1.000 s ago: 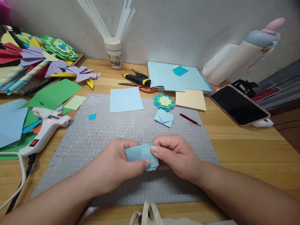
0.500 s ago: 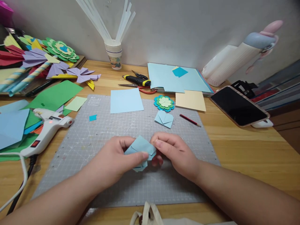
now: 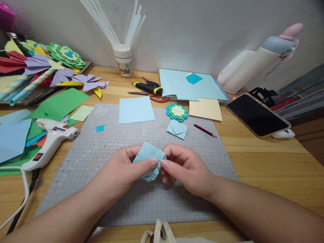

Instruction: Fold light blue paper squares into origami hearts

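Observation:
A piece of folded light blue paper (image 3: 149,152) is held above the grey cutting mat (image 3: 121,206). My left hand (image 3: 129,165) grips it from the left, thumb pressed on its face and fingers hidden behind. At its right edge, my right hand (image 3: 186,167) pinches a corner between thumb and forefinger. Just beyond the hands lies a folded light blue paper heart (image 3: 177,129), touching or close to a layered green and blue paper flower (image 3: 177,112). A flat light blue square sheet (image 3: 136,110) rests at the mat's far edge.
A glue gun (image 3: 52,138) with its cord lies left, beside green sheets (image 3: 63,103). Scissors (image 3: 138,92) and a utility knife (image 3: 148,87) lie at the back near paper cups (image 3: 124,64). A pencil (image 3: 205,130) and phone (image 3: 258,114) are on the right.
The folded paper has shifted slightly left and away from me. My right thumb has come down onto the paper's right corner, closing the pinch there.

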Motion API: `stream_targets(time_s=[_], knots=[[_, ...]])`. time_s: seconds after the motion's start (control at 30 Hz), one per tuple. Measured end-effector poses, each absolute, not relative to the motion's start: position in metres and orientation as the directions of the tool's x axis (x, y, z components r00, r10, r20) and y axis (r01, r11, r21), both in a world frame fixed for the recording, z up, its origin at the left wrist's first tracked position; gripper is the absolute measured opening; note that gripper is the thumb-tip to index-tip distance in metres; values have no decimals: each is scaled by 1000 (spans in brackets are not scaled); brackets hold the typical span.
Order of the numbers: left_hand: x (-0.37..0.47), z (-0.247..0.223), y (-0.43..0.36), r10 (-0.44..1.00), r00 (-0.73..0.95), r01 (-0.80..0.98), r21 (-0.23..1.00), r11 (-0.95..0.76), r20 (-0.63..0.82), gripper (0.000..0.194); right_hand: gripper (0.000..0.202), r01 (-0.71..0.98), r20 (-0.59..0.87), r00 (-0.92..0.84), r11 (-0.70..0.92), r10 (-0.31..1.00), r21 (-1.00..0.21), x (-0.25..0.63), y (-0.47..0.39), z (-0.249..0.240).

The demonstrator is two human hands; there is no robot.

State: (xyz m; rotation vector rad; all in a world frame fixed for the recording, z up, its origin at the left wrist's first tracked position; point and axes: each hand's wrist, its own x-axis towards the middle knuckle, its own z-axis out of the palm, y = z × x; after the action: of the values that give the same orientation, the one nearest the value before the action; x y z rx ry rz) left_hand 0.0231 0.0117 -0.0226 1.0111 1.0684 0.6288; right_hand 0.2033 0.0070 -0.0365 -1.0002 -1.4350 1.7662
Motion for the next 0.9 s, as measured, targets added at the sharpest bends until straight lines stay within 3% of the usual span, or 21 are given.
stream_targets(time_s=[0.27, 0.53, 0.67, 0.9], knots=[[27, -17, 9, 849, 359, 59, 918, 393, -387, 15, 26, -38, -167, -500, -215, 850, -976, 203, 8, -36], [30, -15, 8, 792, 471, -28, 891, 453, -388, 15, 29, -86, -211, -488, -288, 847, -954, 202, 6, -33], [28, -17, 8, 796, 427, 28, 886, 462, -429, 17, 26, -71, -256, -481, -328, 839, -942, 202, 7, -32], [25, -18, 6, 811, 456, 37, 918, 394, -366, 19, 27, -32, -280, -483, -336, 830, -941, 204, 10, -35]])
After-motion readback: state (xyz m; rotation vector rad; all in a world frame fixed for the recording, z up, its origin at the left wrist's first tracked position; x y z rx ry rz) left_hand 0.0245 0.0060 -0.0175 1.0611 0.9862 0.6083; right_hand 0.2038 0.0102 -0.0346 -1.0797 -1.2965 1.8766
